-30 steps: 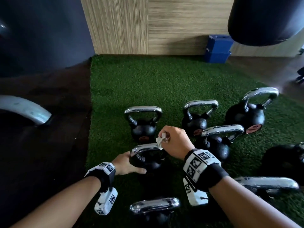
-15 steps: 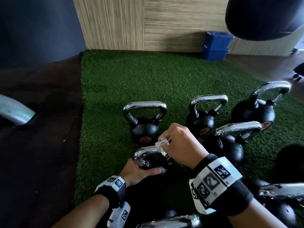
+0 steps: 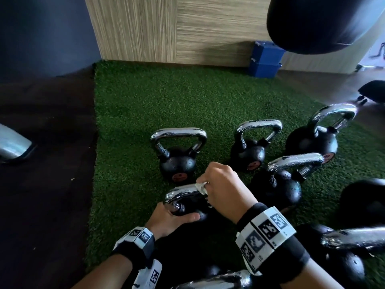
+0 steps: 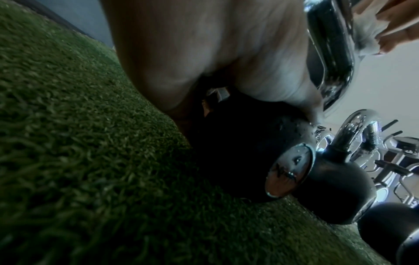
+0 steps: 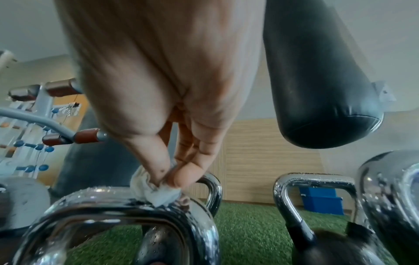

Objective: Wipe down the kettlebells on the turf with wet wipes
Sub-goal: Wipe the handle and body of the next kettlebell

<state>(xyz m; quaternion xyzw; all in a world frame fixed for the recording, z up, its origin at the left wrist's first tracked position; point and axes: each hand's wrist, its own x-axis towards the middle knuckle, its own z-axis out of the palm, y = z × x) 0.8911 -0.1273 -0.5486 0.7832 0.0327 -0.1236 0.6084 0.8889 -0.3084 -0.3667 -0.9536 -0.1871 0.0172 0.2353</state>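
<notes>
On the turf [image 3: 129, 113], left hand [image 3: 166, 221] cups the heavy, rigid, wet-slick kettlebell [image 3: 187, 207] by its body while right hand [image 3: 224, 189] pinches a soft wipe [image 3: 201, 187] onto the chrome handle.

Several kettlebells stand on the turf [image 3: 145, 105]. The near kettlebell [image 3: 185, 198] sits in front of the far-left kettlebell [image 3: 178, 155]; to that one's right stands another [image 3: 253, 147], with a further one [image 3: 318, 134] beyond it. The left hand [image 3: 170, 220] rests on the near kettlebell's left side, the right hand [image 3: 225, 188] above its handle, pressing a wipe [image 3: 201, 187] onto it.
</notes>
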